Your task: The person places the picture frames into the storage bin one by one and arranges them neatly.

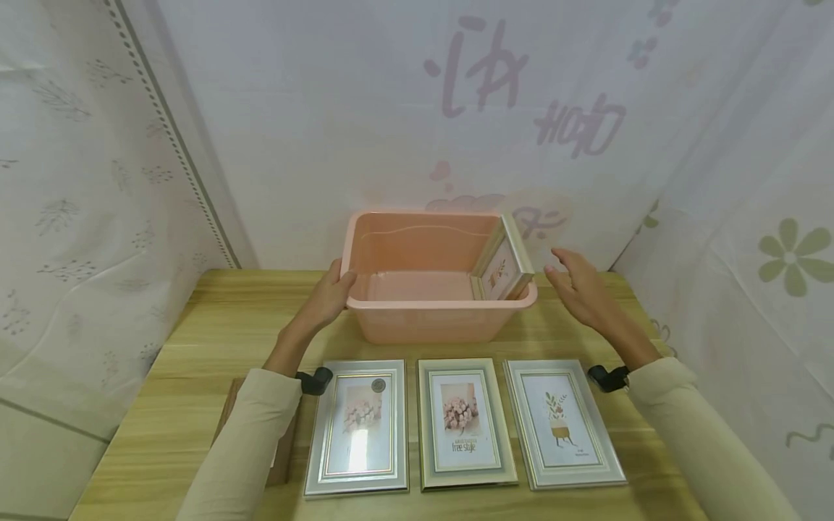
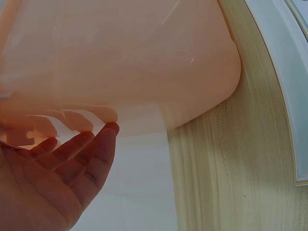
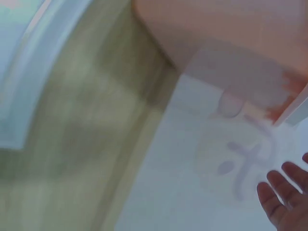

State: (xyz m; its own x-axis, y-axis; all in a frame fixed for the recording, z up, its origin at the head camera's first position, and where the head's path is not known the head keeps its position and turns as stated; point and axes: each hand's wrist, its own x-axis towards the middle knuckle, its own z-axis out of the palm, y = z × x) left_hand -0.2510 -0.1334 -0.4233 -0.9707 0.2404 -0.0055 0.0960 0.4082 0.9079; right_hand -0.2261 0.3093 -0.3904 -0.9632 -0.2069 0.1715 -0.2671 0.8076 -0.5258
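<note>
A pink plastic basin [image 1: 423, 322] stands at the back of the wooden table. My left hand [image 1: 324, 298] holds its left rim, thumb at the rim and fingertips [image 2: 111, 129] against the outer wall. Inside the basin, at its right end, a picture frame [image 1: 500, 269] leans upright, its top rising above the rim. To the right of the basin, my right hand [image 1: 580, 291] is apart from it, fingers extended and holding nothing. In the right wrist view, the fingers [image 3: 272, 202] show against the wall cloth, below the frame's edge.
Three picture frames lie in a row before the basin: a silver left one [image 1: 365, 470], a gold-edged middle one [image 1: 465, 474] and a silver right one [image 1: 576, 474]. A brown object [image 1: 283, 452] is partly hidden under my left forearm. Patterned cloth [image 1: 293, 130] hangs behind the table [image 1: 176, 362].
</note>
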